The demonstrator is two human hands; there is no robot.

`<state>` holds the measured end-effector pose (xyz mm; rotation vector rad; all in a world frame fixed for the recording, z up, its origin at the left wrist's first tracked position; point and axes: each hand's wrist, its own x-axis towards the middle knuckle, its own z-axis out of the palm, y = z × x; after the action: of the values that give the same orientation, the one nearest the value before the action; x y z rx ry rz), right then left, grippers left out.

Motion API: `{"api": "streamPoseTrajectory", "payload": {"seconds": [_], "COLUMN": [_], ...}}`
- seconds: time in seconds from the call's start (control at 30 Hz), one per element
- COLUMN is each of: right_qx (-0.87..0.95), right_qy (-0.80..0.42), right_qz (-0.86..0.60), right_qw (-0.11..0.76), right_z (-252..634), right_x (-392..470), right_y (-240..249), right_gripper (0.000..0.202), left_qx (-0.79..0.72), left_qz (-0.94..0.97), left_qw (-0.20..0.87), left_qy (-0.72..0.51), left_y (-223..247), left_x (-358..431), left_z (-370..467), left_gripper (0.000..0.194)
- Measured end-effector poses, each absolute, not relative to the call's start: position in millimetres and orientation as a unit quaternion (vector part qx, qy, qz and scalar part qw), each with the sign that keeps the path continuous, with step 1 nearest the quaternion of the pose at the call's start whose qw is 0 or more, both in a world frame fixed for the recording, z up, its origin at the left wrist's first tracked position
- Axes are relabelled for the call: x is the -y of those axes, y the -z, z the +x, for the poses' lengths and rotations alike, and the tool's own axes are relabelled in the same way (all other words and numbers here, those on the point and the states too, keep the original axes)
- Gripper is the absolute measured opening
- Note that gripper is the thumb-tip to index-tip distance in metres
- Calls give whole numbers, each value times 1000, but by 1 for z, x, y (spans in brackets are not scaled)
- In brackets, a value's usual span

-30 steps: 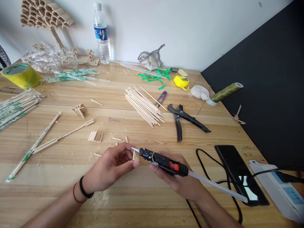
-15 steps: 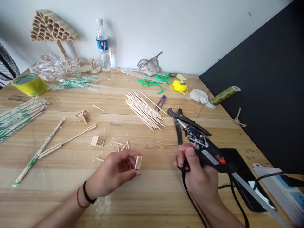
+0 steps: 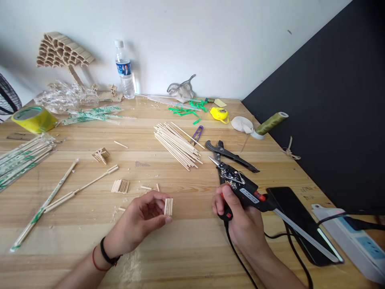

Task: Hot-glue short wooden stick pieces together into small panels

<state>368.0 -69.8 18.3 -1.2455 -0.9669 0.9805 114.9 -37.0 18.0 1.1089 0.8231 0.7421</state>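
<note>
Cluttered wooden table (image 3: 186, 245) against white wall; left hand (image 3: 136, 222) pinching stick block (image 3: 168, 206), right hand (image 3: 240, 220) gripping glue gun (image 3: 240, 186).

white power strip (image 3: 355, 237): cut off by right edge | black fan grille (image 3: 7, 100): cut by left edge | clear plastic water bottle (image 3: 124, 70) label: too small to read | black glue gun's (image 3: 240, 188) grip: hidden in right hand (image 3: 240, 220)

A small block of short pale wooden sticks (image 3: 168, 206), glued side by side, stood upright just above the tabletop, pinched at its left edge. The black glue gun (image 3: 240, 188) was gripped well apart to its right, its metal nozzle pointing up-left and a clear glue stick trailing behind.
</note>
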Motion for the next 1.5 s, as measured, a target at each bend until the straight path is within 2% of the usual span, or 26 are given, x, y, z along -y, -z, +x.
{"api": "streamPoseTrajectory", "payload": {"seconds": [0.3,0.67,1.03,1.23,1.5], "right_qx": [460,448,513,623,713], "right_qy": [-429,-442,-512,-481,-438], "right_qz": [-536,-564,-525,-465,-412], "right_qw": [563,535,446,405,360], "right_z": [367,367,371,370,366], "right_x": [74,77,86,81,72], "right_y": [-21,-19,-26,-36,-42], "right_gripper": [46,46,47,32,26], "left_qx": [-347,-319,-317,-305,-285], "left_qz": [449,488,511,474,460], "left_qw": [743,741,722,724,721], "left_qy": [-356,-334,-341,-397,-433], "left_y": [-17,-19,-17,-17,-15], "left_x": [31,39,42,40,36], "left_z": [112,114,111,111,114], "left_gripper": [34,30,24,22,27]}}
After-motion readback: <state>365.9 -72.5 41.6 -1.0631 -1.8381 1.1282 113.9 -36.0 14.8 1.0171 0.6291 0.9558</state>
